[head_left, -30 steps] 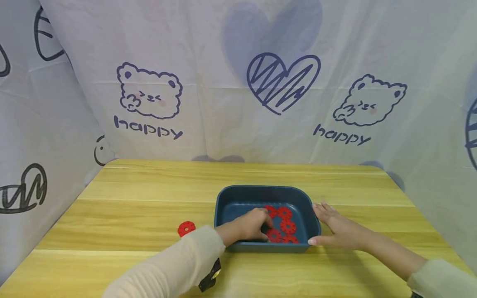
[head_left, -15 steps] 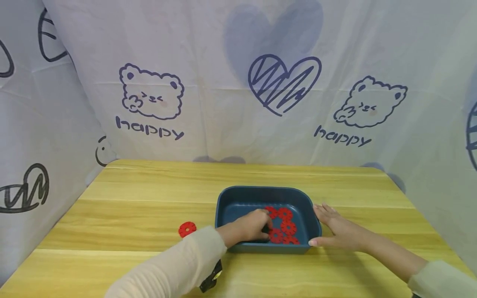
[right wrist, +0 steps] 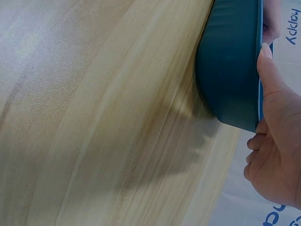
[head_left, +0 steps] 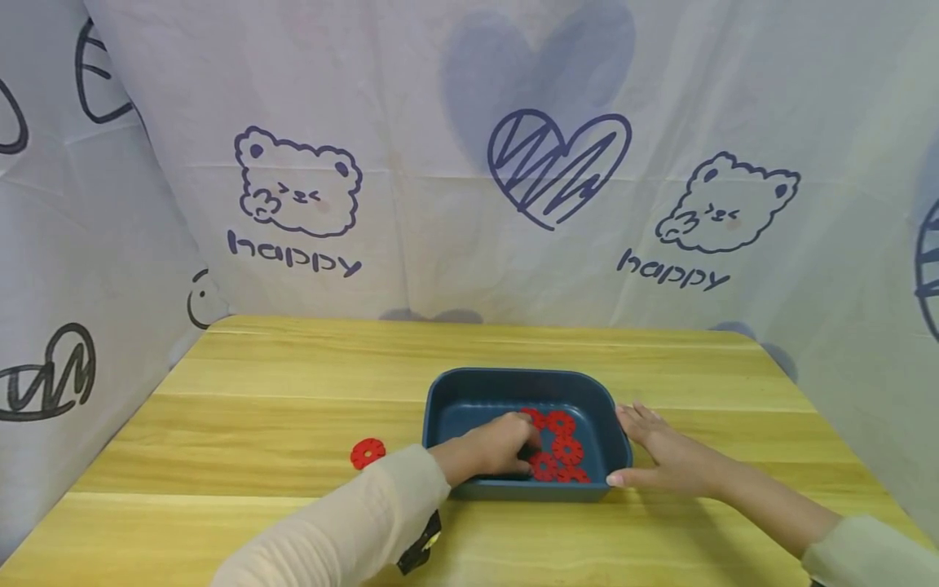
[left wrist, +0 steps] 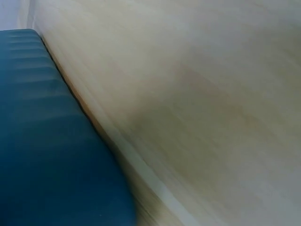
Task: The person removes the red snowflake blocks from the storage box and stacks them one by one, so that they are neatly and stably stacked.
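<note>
I'm resting my right hand (head_left: 671, 462), fingers loose, against the blue box (head_left: 528, 491), which should stop it sliding, while my left hand (head_left: 499, 444) is bending by red discs (head_left: 573, 449) inside, its hold hidden.

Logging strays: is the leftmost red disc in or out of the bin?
Out: that disc lies on the table, left of the blue bin.

The bench (head_left: 257, 367) shows streaked wood grain with a faint sheen. The bin (head_left: 524, 491), near the bench's right edge, looks like smooth plastic, softly lustrous, its side rippled. The red discs (head_left: 567, 448) look like matt plastic. Beyond the bench's far edge hangs matt, creased cloth (head_left: 425, 244); the sleeves (head_left: 330, 530) are soft, matt cloth.
</note>
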The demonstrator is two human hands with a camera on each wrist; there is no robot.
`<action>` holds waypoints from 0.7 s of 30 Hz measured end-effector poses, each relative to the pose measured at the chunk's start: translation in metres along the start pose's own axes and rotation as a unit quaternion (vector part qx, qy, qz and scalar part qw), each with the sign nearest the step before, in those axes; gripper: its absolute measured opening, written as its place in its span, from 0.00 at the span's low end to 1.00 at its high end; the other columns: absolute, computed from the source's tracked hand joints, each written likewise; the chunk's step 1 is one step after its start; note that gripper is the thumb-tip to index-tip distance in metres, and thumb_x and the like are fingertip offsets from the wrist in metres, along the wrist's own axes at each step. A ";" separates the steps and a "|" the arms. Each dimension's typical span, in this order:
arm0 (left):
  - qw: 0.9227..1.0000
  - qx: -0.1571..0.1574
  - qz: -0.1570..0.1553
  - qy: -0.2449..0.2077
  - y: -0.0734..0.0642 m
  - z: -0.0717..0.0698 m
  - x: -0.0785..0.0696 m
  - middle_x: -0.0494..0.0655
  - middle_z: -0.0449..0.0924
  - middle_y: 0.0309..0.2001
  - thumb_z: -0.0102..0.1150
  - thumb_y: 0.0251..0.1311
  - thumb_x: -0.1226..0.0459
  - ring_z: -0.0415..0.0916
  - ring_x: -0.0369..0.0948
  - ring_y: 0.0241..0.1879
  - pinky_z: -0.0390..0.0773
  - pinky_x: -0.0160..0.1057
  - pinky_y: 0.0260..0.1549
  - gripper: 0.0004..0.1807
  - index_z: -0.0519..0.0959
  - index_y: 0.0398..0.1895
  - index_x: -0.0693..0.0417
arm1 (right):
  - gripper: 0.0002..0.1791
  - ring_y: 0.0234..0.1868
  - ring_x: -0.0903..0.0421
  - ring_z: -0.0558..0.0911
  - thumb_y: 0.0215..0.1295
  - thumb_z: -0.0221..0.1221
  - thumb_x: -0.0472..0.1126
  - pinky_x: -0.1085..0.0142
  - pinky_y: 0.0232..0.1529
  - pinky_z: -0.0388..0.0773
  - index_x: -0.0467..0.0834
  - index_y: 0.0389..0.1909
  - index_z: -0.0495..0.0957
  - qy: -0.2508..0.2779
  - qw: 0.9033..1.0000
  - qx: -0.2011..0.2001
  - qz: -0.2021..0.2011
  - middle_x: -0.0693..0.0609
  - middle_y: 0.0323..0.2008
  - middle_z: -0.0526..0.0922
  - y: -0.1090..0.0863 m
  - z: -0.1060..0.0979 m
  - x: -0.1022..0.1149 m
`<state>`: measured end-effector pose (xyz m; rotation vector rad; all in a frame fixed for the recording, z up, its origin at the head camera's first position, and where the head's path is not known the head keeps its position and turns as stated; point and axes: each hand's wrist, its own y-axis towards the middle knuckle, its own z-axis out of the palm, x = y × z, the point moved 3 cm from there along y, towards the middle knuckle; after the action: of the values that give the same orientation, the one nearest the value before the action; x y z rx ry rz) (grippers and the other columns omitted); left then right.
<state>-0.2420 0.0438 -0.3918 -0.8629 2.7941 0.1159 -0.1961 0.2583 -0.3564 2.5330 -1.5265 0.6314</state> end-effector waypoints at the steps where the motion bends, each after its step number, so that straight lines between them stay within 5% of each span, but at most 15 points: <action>1: 1.000 0.003 -0.002 0.001 0.000 0.000 0.000 0.47 0.81 0.42 0.66 0.52 0.63 0.77 0.39 0.44 0.75 0.27 0.44 0.15 0.82 0.42 0.59 | 0.54 0.68 0.27 0.45 0.54 0.60 0.62 0.32 0.60 0.52 0.25 0.66 0.51 -0.001 1.000 0.000 -0.002 0.28 0.68 0.51 0.000 0.000 0.000; 10: 1.000 0.007 0.014 0.004 0.003 -0.001 -0.002 0.45 0.82 0.36 0.64 0.54 0.64 0.77 0.38 0.39 0.75 0.25 0.38 0.07 0.83 0.35 0.57 | 0.54 0.68 0.27 0.45 0.55 0.60 0.61 0.32 0.59 0.52 0.26 0.67 0.50 0.006 1.000 0.003 -0.003 0.28 0.68 0.50 0.001 0.001 -0.001; 15: 1.000 0.026 0.010 -0.007 0.004 -0.001 -0.002 0.46 0.82 0.44 0.63 0.55 0.63 0.76 0.39 0.46 0.75 0.26 0.44 0.14 0.82 0.45 0.56 | 0.54 0.67 0.26 0.45 0.55 0.60 0.61 0.31 0.58 0.52 0.25 0.67 0.49 0.007 1.000 0.004 -0.007 0.27 0.68 0.49 0.000 0.000 0.000; 21: 0.998 0.040 0.047 -0.004 0.005 -0.002 -0.003 0.43 0.82 0.45 0.63 0.55 0.64 0.73 0.38 0.43 0.73 0.25 0.42 0.16 0.81 0.48 0.53 | 0.54 0.67 0.26 0.45 0.55 0.60 0.60 0.32 0.59 0.52 0.26 0.67 0.49 0.008 1.000 0.006 -0.006 0.27 0.68 0.49 0.001 -0.001 0.000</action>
<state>-0.2432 0.0493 -0.3891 -0.7117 2.8103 0.0208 -0.1969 0.2582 -0.3559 2.5368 -1.5060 0.6592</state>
